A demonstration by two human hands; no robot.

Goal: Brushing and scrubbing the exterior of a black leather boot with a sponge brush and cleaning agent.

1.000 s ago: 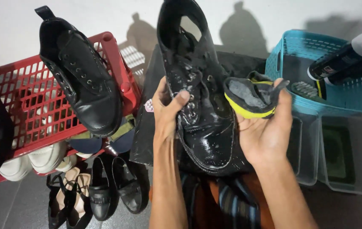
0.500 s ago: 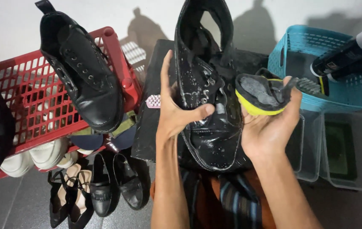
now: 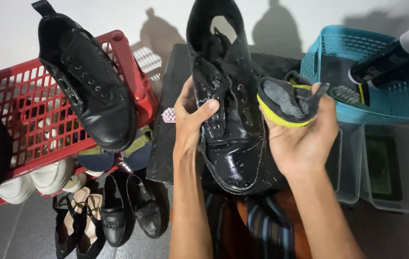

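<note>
Left hand (image 3: 192,115) clasping the wet black boot (image 3: 228,110) by its laced side, right hand (image 3: 300,134) gripping a yellow-edged sponge (image 3: 281,100) beside it, above a striped lap: the slick leather might slip and fall onto the loafers (image 3: 128,211) below.

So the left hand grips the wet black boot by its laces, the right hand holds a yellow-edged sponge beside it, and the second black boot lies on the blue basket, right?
Not quite. The second black boot lies on the red basket, not the blue basket, as the head view shows. The rest holds: the left hand grips the wet black boot by its laces, and the right hand holds the yellow-edged sponge beside it.
</note>
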